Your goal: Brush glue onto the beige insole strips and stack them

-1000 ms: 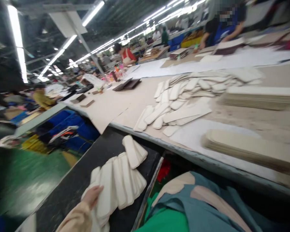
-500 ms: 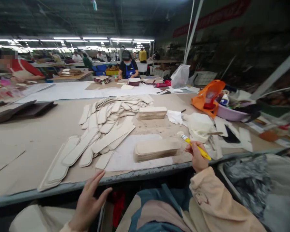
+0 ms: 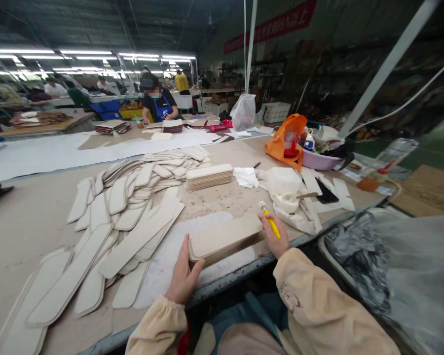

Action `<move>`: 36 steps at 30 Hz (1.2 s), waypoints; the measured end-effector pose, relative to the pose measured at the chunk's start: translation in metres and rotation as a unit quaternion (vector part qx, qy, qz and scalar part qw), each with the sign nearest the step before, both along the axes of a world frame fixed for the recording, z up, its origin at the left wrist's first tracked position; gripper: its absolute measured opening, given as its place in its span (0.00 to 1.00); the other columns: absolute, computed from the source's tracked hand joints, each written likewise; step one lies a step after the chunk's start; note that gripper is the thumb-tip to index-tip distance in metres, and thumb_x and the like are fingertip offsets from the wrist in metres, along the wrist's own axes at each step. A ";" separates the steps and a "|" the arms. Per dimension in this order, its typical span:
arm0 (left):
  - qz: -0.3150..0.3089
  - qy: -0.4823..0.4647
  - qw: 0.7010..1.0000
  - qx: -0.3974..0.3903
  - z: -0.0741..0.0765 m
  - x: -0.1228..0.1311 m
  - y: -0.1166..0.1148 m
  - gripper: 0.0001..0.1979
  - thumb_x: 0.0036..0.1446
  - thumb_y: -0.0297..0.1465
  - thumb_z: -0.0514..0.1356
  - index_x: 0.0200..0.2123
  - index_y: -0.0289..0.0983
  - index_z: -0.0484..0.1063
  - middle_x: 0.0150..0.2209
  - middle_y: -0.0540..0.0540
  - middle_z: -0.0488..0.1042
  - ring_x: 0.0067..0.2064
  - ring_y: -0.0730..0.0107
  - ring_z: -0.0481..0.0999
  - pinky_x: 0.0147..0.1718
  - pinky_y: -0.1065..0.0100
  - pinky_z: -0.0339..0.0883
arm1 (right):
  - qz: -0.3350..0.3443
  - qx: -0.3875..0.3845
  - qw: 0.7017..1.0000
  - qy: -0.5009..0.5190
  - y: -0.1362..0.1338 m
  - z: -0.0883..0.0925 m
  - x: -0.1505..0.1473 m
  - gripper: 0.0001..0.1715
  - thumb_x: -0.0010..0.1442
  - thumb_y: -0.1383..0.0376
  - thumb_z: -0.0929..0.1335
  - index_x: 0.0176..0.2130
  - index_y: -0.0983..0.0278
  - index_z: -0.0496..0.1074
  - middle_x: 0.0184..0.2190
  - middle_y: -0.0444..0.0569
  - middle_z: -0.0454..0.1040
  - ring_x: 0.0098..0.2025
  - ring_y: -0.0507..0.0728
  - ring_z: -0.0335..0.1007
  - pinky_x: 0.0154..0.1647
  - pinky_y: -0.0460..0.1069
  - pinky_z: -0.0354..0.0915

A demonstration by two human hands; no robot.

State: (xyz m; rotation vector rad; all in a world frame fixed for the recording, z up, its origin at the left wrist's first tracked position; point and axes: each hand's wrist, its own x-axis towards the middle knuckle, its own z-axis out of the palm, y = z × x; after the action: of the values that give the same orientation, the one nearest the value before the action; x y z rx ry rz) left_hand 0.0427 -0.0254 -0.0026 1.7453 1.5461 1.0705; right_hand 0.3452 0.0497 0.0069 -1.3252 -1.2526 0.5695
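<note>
A neat stack of long cream-coloured pieces (image 3: 225, 236) with rounded corners lies on white paper (image 3: 148, 286) near the table's front edge. My left hand (image 3: 185, 273) is closed round the stack's left end, fingers along the end and thumb on the front side. At the other end, my right hand (image 3: 276, 236) grips a yellow-handled paintbrush (image 3: 272, 224), bristles pointing up and away from me. That hand also seems to touch the stack's right end. A second stack (image 3: 209, 176) of like pieces stands behind. Loose cream pieces (image 3: 140, 241) lie spread in a heap on the left.
A white tub (image 3: 283, 185) with a stick across it stands right of the stacks, beside a crumpled white cloth (image 3: 245, 177). Farther right are an orange bag (image 3: 286, 140) and a purple basin (image 3: 320, 160). A co-worker in a blue apron (image 3: 163, 106) sits across the table.
My left hand has come up from below the table edge onto the stack's left end. My right hand, with the paintbrush, has moved against the right end. The view has turned right.
</note>
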 end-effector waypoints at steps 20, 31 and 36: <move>-0.010 0.006 0.999 0.037 0.009 -0.009 0.009 0.40 0.51 0.39 0.64 0.64 0.38 0.51 0.64 0.38 0.59 0.65 0.53 0.58 0.64 0.53 0.51 | 0.193 -0.018 0.979 0.057 -0.033 0.066 -0.053 0.21 0.64 0.51 0.62 0.40 0.62 0.75 0.20 0.43 0.67 0.21 0.51 0.61 0.22 0.47 0.59; -0.018 -0.040 0.997 0.056 0.000 -0.009 0.011 0.43 0.51 0.37 0.65 0.66 0.41 0.46 0.62 0.38 0.61 0.63 0.55 0.62 0.62 0.51 0.55 | 0.311 -0.165 0.933 0.082 -0.037 0.070 -0.118 0.21 0.64 0.52 0.62 0.36 0.65 0.74 0.16 0.39 0.62 0.19 0.47 0.55 0.23 0.45 0.55; -0.008 -0.050 0.998 0.041 0.003 -0.007 0.012 0.44 0.52 0.36 0.64 0.66 0.41 0.43 0.60 0.40 0.63 0.61 0.57 0.64 0.61 0.53 0.56 | 0.305 -0.174 0.934 0.059 -0.035 0.064 -0.120 0.19 0.65 0.55 0.62 0.35 0.65 0.74 0.15 0.38 0.63 0.20 0.48 0.57 0.25 0.45 0.57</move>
State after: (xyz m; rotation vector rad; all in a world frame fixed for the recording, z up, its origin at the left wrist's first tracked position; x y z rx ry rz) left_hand 0.0356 -0.0137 0.0004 1.7271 1.4437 1.2099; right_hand 0.2249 0.0149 0.0714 -1.1440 -1.5118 1.3421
